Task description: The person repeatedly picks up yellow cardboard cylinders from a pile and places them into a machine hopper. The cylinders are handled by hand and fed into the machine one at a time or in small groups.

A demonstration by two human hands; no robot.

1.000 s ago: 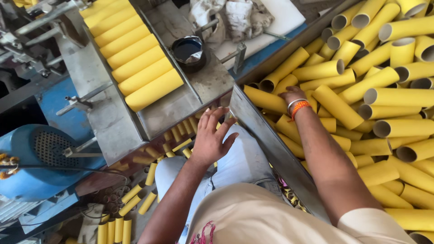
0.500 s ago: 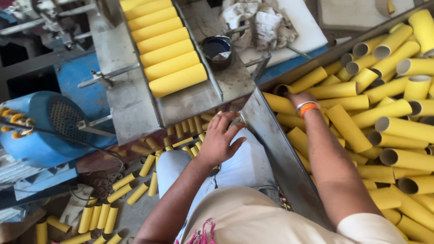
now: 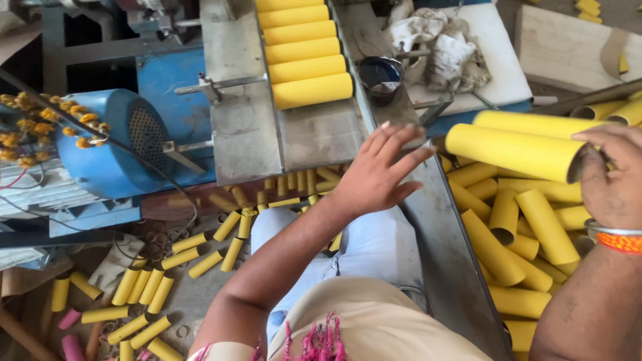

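At the right edge of the frame, the right hand [image 3: 612, 175] grasps the open end of a long yellow cardboard tube [image 3: 518, 152], fingers curled over its rim; a second tube [image 3: 535, 123] lies just behind it, touching, and whether the hand grips that one too cannot be told. An orange and silver bangle [image 3: 618, 237] sits on that wrist. Below the lifted tube, filling the lower right, lies a heap of loose yellow tubes [image 3: 515, 241] in a metal bin whose slanted wall [image 3: 445, 247] runs down the middle of the picture.

Just left of centre, the left hand [image 3: 374, 175] is released, fingers spread and holding nothing, hovering over the near edge of a grey metal tray [image 3: 314, 137]. Higher on that tray, at the upper centre, a row of yellow tubes [image 3: 304, 53] lies side by side, touching. To its right stands a small dark bowl [image 3: 379, 72], with crumpled whitish rags [image 3: 435, 40] beyond it.

Toward the left sits a blue motor housing [image 3: 110, 144] with a perforated face. Short yellow tube pieces [image 3: 144, 294] and a few pink ones [image 3: 70, 334] are scattered on the floor at the lower left.
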